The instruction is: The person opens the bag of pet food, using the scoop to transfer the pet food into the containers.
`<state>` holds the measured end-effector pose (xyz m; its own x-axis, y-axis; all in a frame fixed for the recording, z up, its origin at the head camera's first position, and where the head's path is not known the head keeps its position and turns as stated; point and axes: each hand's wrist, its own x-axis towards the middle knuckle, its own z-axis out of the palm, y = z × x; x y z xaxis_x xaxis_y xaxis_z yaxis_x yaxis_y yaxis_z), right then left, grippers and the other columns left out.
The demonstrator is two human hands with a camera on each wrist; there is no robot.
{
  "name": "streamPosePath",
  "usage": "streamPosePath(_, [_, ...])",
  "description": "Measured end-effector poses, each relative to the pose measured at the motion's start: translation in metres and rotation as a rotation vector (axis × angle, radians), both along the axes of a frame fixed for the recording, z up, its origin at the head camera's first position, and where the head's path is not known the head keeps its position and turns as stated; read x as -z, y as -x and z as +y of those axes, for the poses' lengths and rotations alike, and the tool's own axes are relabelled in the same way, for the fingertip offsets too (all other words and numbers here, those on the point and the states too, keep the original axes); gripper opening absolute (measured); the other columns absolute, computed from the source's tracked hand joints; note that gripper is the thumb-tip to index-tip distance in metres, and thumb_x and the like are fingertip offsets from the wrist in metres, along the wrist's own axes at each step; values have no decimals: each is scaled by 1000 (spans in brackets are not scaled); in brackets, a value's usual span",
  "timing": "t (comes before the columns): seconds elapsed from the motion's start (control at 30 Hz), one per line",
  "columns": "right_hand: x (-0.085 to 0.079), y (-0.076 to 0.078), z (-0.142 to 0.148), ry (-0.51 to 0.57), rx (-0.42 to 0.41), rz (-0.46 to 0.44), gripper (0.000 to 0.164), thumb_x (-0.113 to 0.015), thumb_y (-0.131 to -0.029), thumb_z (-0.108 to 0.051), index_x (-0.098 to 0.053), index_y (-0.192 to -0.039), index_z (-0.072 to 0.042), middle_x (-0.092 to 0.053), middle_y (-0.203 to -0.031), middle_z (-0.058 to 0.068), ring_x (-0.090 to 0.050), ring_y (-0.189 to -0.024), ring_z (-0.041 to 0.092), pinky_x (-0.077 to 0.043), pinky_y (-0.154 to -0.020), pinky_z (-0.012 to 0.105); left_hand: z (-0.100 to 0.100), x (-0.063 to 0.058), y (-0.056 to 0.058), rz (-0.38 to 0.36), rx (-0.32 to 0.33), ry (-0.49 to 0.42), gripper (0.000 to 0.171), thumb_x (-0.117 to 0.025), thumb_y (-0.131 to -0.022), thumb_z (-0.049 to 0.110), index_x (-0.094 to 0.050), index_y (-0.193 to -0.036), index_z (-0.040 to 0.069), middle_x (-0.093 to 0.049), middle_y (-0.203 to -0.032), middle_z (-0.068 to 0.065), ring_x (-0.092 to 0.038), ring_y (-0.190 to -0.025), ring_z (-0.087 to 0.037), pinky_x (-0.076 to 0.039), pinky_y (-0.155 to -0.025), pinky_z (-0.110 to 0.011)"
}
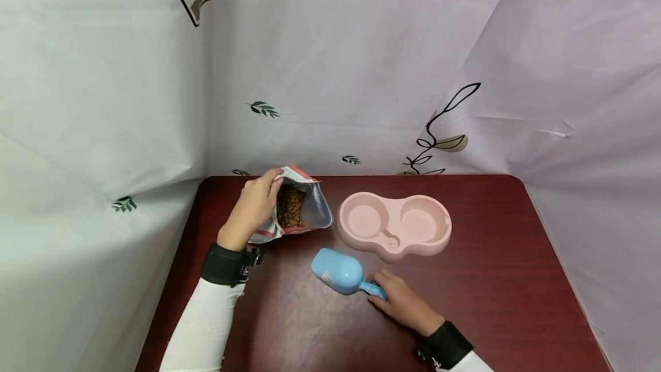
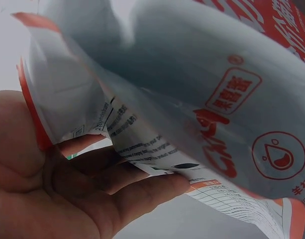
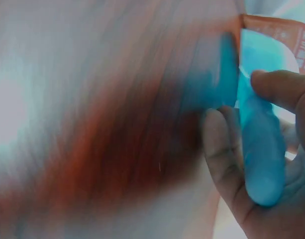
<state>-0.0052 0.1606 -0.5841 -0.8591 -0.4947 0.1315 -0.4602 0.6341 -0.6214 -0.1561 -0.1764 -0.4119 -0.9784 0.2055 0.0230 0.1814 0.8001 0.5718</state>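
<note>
At the table's far left, my left hand (image 1: 255, 200) grips the upper edge of an opened bag (image 1: 319, 211). Brown kibble (image 1: 290, 206) shows inside it. The left wrist view has the bag's silvery lining (image 2: 182, 84) close up, with the fingers curled against the printed outer side. My right hand (image 1: 405, 305) holds a light blue scoop (image 1: 338, 270) by its handle, low over the table, the scoop's head pointing left. In the right wrist view the thumb lies along the blue handle (image 3: 264, 154), with fingers on the other side.
A pink double bowl (image 1: 393, 228) stands right of the bag, beyond the scoop. The dark red tabletop (image 1: 496, 257) ends at the back against a white patterned cloth (image 1: 330, 73), which also hangs along both sides.
</note>
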Motion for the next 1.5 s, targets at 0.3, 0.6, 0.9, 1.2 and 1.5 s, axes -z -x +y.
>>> streamPosePath(0.3, [-8,3,-1,239,-56,-202,22,-67,-101,-10,-71,-121,-4,-73,-96,6,-70,-81,12,-58,-69,27,1,0,0,-10,-5,-3,43,-41,-114,27,-52,-150,7,-65,-136,-22,-65,-82,-28,-48,-72,-43])
streamPosePath(0.6, [-9,8,4,239,-13,-393,27,-62,-105,-19,-70,-127,-7,-78,-94,7,-74,-84,14,-60,-71,29,1,0,0,-1,1,-8,43,-41,-114,27,-52,-150,6,-65,-136,-23,-66,-81,-28,-48,-71,-43])
streamPosePath(0.9, [-19,8,33,59,157,-148,19,-68,-100,-11,-74,-118,-9,-76,-114,2,-71,-107,19,-57,-88,38,1,1,0,1,5,-5,43,-41,-114,27,-52,-150,7,-66,-134,-22,-63,-77,-25,-47,-70,-42])
streamPosePath(1.2, [-20,12,82,10,327,-175,20,-64,-104,-16,-73,-121,-12,-75,-115,-3,-69,-108,15,-56,-88,38,0,1,0,-3,4,-5,43,-41,-114,26,-51,-150,6,-68,-128,-23,-57,-67,-23,-46,-66,-40])
streamPosePath(1.5, [-20,13,86,23,329,-178,21,-63,-104,-16,-72,-123,-10,-74,-116,-1,-68,-107,14,-56,-87,38,0,2,1,-3,-1,-6,43,-42,-113,26,-51,-151,6,-66,-134,-23,-56,-65,-22,-45,-65,-39])
